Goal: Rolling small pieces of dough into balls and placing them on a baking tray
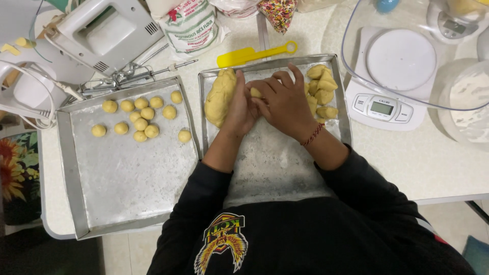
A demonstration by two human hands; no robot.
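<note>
Over the right metal tray (pixel 277 163), my left hand (pixel 242 109) and my right hand (pixel 285 102) are pressed together around a small piece of yellow dough (pixel 255 92). Only a bit of that piece shows between the palms. A large lump of yellow dough (pixel 220 97) lies just left of my left hand on the same tray. Several cut dough chunks (pixel 322 86) are piled at the tray's right side, behind my right hand. The left metal tray (pixel 122 178) carries several small rolled dough balls (pixel 140 114) at its far end.
A white hand mixer (pixel 104 33) with its beaters (pixel 127 79) lies behind the left tray. A yellow spatula (pixel 254 53), a flour bag (pixel 191 25) and a bag of sprinkles (pixel 278 12) sit at the back. A white kitchen scale (pixel 389 81) and a clear bowl (pixel 351 66) stand at the right.
</note>
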